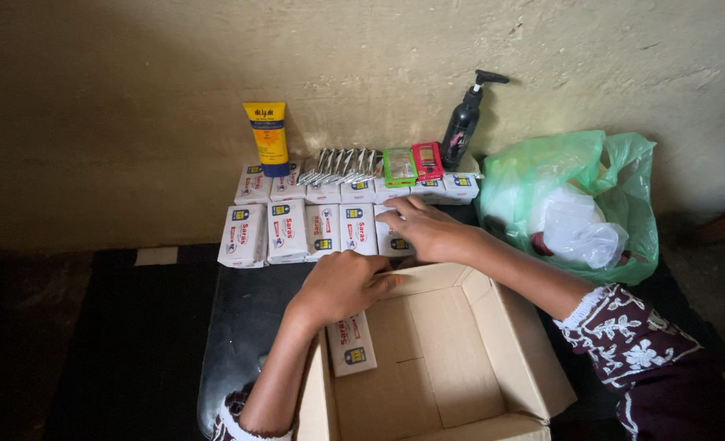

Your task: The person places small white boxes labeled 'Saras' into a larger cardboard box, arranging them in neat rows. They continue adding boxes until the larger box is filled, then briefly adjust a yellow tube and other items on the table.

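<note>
Resting palm-down on a white soap bar (395,237), right hand (428,229); left hand (342,286) curled, gripping the cardboard box (460,359) flap.

The cardboard box (452,359) is matt brown paperboard. Behind it, the white soap bars (297,231) wear smooth, faintly glossy paper wrappers. Right of the box, a thin green plastic bag (624,180) looks crinkled and translucent. Behind the bars, the black pump bottle (463,122) shines; the wall (133,98) is rough plaster.
</note>
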